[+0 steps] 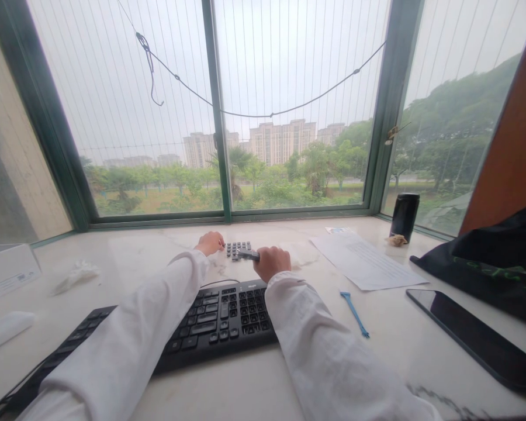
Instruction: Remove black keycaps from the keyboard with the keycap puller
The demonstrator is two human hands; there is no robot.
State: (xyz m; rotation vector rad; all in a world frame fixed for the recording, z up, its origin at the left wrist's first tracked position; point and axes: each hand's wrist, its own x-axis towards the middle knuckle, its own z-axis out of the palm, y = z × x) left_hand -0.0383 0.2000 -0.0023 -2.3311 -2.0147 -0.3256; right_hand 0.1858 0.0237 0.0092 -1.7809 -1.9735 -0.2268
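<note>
A black keyboard [221, 327] lies across the table under my forearms. The number-pad section at its right end shows bare sockets without keycaps. Beyond it, loose dark keycaps [238, 249] are set out in rows. My left hand [210, 242] is at the left edge of these rows, its fingers bent together; what they pinch, if anything, is too small to tell. My right hand [272, 262] is closed around a short dark-handled tool [249, 255] with a shiny tip, which points left over the nearest keycaps.
At right are a blue thin stick tool [354, 314], a printed sheet [368, 263], a phone [473, 333], a black can [405, 217] and a black bag [491, 263]. Crumpled tissue [76, 275] and a white box [11, 269] are at left. A window bounds the far edge.
</note>
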